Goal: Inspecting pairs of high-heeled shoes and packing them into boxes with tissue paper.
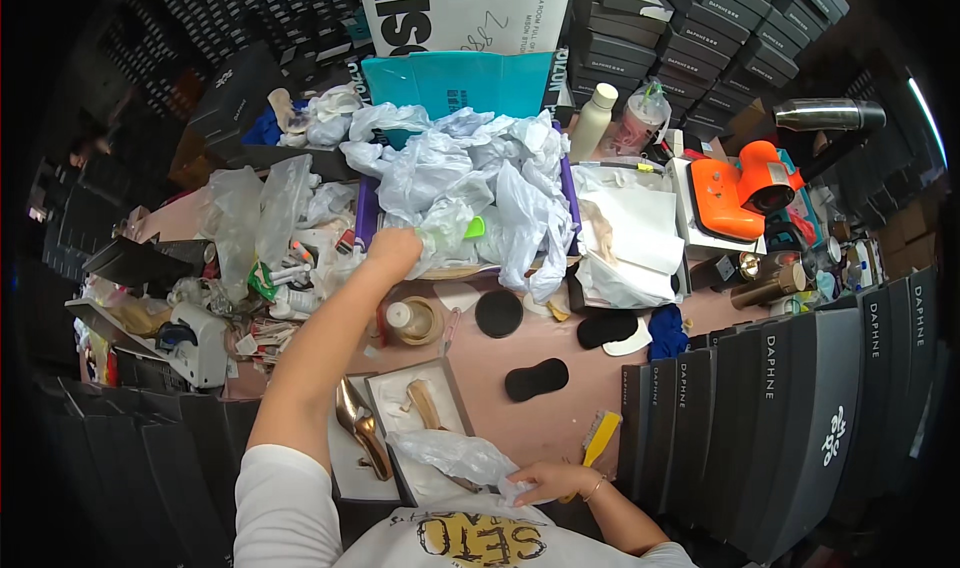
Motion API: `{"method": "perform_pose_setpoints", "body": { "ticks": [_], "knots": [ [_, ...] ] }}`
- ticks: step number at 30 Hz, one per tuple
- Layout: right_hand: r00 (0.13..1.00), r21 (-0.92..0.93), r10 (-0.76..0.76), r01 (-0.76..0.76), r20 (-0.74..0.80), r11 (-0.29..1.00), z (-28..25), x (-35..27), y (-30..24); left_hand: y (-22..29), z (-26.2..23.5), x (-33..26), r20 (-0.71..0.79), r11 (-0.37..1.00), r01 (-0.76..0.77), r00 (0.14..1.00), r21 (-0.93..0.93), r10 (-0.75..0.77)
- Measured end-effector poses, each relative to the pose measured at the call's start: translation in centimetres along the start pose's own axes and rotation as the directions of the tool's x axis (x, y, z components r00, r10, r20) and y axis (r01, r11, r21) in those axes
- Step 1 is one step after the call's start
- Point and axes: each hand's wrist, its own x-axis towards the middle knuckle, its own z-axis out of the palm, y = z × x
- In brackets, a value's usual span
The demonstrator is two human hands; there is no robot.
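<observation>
My left hand (396, 252) reaches forward to the near left edge of a purple bin (368, 208). Its fingers are curled against a clear plastic bag (435, 251) beside a heap of crumpled white plastic bags (450, 163). A bright green piece (475, 228) pokes out of the heap. Close to my body, my right hand (552, 481) pinches the end of another clear plastic bag (455, 454), which drapes over an open shoebox (446, 383). A bronze metallic shoe (362, 423) lies at the left of the box; a tan shoe (424, 404), partly covered by the bag, lies inside.
Black pads (537, 379) and a yellow-handled brush (602, 436) lie on the pink table (480, 423). A jar (413, 320) stands near my left forearm. Grey shoeboxes (760, 418) line both sides. An orange device (740, 190) and a cream bottle (594, 120) stand at back right.
</observation>
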Motion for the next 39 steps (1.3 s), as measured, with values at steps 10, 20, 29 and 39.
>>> {"method": "perform_pose_setpoints", "body": {
  "ticks": [10, 20, 29, 39],
  "knots": [
    [0.994, 0.096, 0.091, -0.085, -0.060, 0.992, 0.6, 0.3, 1.7, -1.5, 4.1, 2.3, 0.293, 0.952, 0.183, 0.950, -0.247, -0.106],
    [0.831, 0.129, -0.304, 0.403, -0.466, 0.906, -1.2, -3.7, -7.0, 1.6, -10.1, -16.5, -0.117, 0.506, -0.018, 0.980, -0.862, -0.164],
    [0.628, -0.827, -0.754, 0.311, -0.191, 0.469, 6.1, 2.7, -19.4, 16.4, 1.5, -33.6, 0.238, -0.836, 0.256, 0.959, -0.486, 0.156],
    [0.746, -0.756, -0.666, 0.436, -0.001, 0.489, 14.1, 6.9, -12.9, 17.3, 5.7, -34.1, 0.304, -0.834, 0.050, 0.942, -0.550, -0.144]
  ]
}}
